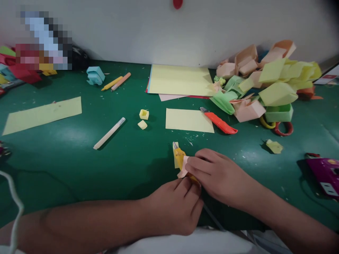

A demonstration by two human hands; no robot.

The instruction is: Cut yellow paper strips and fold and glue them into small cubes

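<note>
A yellow cutter (179, 155) lies low over the green table (66, 165), just nearer than a small yellow sheet (189, 120), its metal tip pointing at that sheet. A pink paper (183, 168) is wrapped against its body. The right hand (219, 176) lies on it, fingers straight and close together, pinching the pink paper to the cutter. The left hand (173, 208) is curled narrow at the cutter's back end and seems to grip it, though the hold is hidden. Touching the sheet's right corner lies a red cutter (219, 122). Left of the sheet are two small yellow cubes (144, 114), then a white stick (109, 133), and far left a long yellow strip (43, 114). Beyond the sheet a paper stack (181, 80) meets the white wall (132, 31). Right of the sheet and beyond it sits a heap of folded papers (275, 91), with scissors (280, 127) at its near edge. The table is flecked with paper bits.
</note>
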